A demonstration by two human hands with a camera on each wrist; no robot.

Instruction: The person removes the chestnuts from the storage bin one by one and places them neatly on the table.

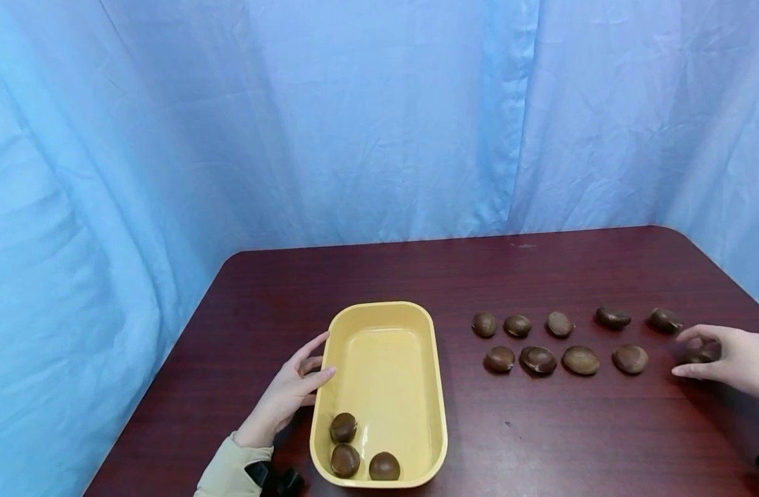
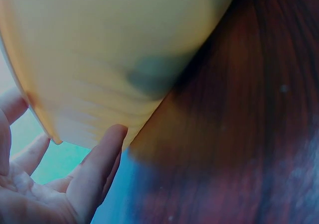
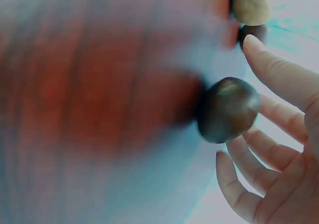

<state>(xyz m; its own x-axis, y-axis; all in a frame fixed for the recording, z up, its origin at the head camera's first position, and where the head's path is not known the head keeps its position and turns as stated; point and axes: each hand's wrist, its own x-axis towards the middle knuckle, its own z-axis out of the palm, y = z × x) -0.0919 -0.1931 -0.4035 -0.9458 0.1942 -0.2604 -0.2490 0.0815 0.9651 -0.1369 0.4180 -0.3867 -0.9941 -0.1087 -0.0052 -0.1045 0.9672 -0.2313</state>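
On the left side of a yellow tray (image 1: 385, 373), my left hand (image 1: 286, 393) rests with its thumb over the rim and its fingers spread along the outer wall. In the left wrist view the fingers (image 2: 99, 169) lie loosely against that wall. Three brown chestnuts (image 1: 384, 466) sit at the near end of the tray. Far to the right, my right hand (image 1: 736, 359) reaches round a chestnut (image 1: 705, 352) at the end of the front row. In the right wrist view, thumb and fingers are spread about this chestnut (image 3: 229, 109), the thumb apart from it.
Several more chestnuts lie in two rows on the dark red table (image 1: 541, 428) right of the tray, such as one in the back row (image 1: 560, 324) and one in the front row (image 1: 581, 359). A blue curtain (image 1: 379, 124) hangs behind the table.
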